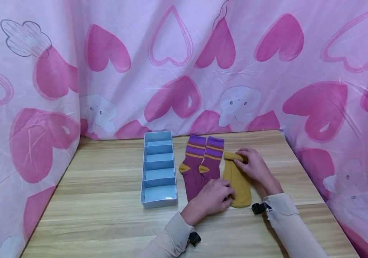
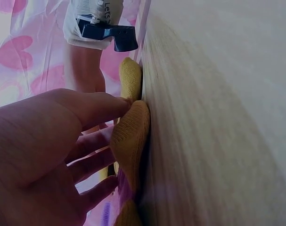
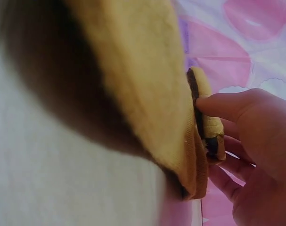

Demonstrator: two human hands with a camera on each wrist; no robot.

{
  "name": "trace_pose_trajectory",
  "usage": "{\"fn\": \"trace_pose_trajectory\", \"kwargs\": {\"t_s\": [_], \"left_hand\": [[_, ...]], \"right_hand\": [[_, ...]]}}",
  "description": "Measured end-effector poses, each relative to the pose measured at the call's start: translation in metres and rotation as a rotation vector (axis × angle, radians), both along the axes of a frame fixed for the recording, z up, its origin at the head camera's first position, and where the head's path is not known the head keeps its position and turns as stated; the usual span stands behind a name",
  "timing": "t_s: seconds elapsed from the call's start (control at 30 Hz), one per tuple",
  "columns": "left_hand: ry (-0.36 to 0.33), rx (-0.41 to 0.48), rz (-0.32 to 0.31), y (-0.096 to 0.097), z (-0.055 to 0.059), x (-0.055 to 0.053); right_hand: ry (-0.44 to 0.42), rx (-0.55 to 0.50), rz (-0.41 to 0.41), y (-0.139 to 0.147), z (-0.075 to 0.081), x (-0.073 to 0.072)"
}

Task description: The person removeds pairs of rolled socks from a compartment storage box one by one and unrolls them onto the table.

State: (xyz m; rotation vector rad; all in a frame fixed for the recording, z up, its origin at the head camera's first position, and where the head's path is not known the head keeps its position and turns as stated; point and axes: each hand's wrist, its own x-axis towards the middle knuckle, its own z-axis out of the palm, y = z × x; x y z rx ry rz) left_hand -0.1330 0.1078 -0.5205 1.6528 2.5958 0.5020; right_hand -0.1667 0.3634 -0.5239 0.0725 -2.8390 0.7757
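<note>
A pair of mustard-yellow socks (image 1: 239, 188) lies flat on the table, the top end folded over into a roll. My right hand (image 1: 254, 165) pinches that folded end (image 3: 213, 125), thumb inside the fold and fingers on its outer side. Near the toe end, my left hand (image 1: 214, 195) rests at the left edge of the yellow socks, its thumb (image 2: 102, 107) touching the knit and its fingers loosely extended. Two purple striped socks (image 1: 196, 154) with yellow heels lie side by side just left of them. My left hand hides their toe ends in the head view.
A blue-grey organizer box (image 1: 159, 204) with several compartments in a row stands left of the purple socks. Pink heart-printed cloth (image 1: 171, 93) hangs behind the wooden table (image 1: 106, 200) and along both sides. Each sleeve end carries a small black camera (image 1: 194, 238).
</note>
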Motion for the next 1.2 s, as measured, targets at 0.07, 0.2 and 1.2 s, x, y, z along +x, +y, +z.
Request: {"fn": "trace_pose_trajectory", "kwargs": {"t_s": [0.07,0.2,1.2], "left_hand": [[-0.010,0.001,-0.003,-0.0004,0.0002,-0.0002],[-0.021,0.006,-0.013,-0.0017,0.0013,-0.0011],[0.003,-0.026,-0.023,0.0007,0.0023,0.0037]], "right_hand": [[0.004,-0.031,-0.016,0.0002,-0.0003,0.0002],[0.018,-0.061,-0.052,0.0012,-0.0009,0.0012],[0.058,0.016,-0.079,0.0059,-0.0057,-0.0042]]}}
